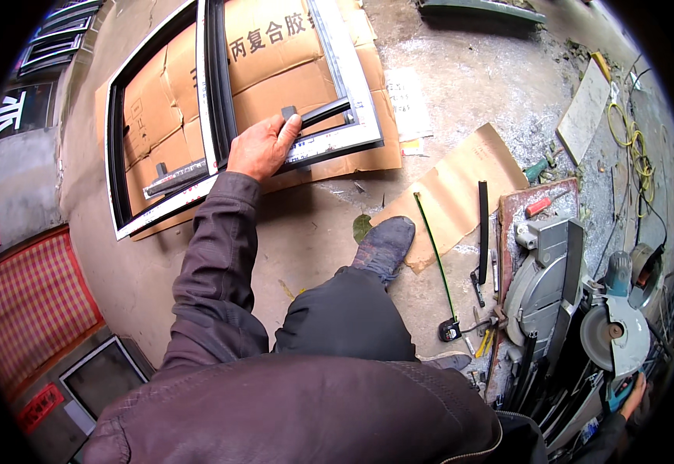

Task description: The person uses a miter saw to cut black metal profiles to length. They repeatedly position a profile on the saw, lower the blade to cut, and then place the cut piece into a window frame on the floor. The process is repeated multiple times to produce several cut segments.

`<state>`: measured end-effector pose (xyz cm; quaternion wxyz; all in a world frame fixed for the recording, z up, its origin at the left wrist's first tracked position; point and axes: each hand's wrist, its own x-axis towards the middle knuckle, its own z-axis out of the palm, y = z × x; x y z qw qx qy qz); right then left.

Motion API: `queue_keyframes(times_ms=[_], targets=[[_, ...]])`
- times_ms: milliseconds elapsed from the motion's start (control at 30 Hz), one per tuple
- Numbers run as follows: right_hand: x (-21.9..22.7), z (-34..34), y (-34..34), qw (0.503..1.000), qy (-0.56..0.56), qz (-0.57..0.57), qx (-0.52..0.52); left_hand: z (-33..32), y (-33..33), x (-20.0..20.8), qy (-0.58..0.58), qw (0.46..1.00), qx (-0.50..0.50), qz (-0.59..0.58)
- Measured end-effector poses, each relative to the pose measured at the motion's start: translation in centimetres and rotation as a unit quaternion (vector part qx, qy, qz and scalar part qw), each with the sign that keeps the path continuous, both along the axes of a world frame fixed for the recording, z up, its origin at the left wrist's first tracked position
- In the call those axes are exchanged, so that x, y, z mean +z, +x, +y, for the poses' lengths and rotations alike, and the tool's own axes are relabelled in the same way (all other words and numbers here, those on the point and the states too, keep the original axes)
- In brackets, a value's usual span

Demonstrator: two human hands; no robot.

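A black-and-white window frame [337,141] with a middle bar lies over flattened cardboard [275,85] at the upper left. My left hand [262,147] is closed on its near rail, just right of the middle bar. The thumb points toward a short dark bar [325,113] with a small block at its end; the undersides of the fingers are hidden. A similar short bar [176,179] is in the left half of the frame. At the lower right edge, my right hand [635,395] wraps round the teal handle of a mitre saw [615,331] with a round blade.
A brown paper sheet [461,193], an extended tape measure [449,330] and a black strip [483,224] lie by my foot [387,243]. A red-handled screwdriver [538,206] rests on the saw's board. Farther right are a yellow cable [642,155] and a pale slab [584,112].
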<state>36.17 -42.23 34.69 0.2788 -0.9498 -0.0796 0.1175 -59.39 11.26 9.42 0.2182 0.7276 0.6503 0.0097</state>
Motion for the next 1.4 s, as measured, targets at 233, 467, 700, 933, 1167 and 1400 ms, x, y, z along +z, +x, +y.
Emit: queue_keyframes(times_ms=[233, 467, 700, 933, 1167, 1400], targets=[[-0.6, 0.6, -0.4, 1.0, 0.013, 0.005, -0.02, -0.1, -0.1, 0.4, -0.011, 1.0, -0.003, 0.002], [-0.2, 0.1, 0.2, 1.0, 0.017, -0.015, -0.016, 0.7, -0.4, 0.5, -0.074, 0.997, 0.004, -0.01], [-0.4, -0.2, 0.5, 0.999, 0.032, -0.005, 0.002, 0.3, -1.8, 0.8, -0.093, 0.995, 0.013, 0.022], [-0.9, -2.1, 1.6, 1.0, 0.026, -0.001, 0.008, 4.0, -5.5, -2.9, -0.042, 0.969, 0.17, -0.175], [-4.1, 2.9, -3.8, 0.988, 0.15, 0.017, -0.02, 8.3, -4.1, -0.7, 0.132, 0.962, -0.022, -0.239], [0.6, 5.0, -7.4, 0.999, 0.049, 0.002, 0.023, 5.3, 17.0, 5.6, 0.02, 0.931, -0.298, -0.21]])
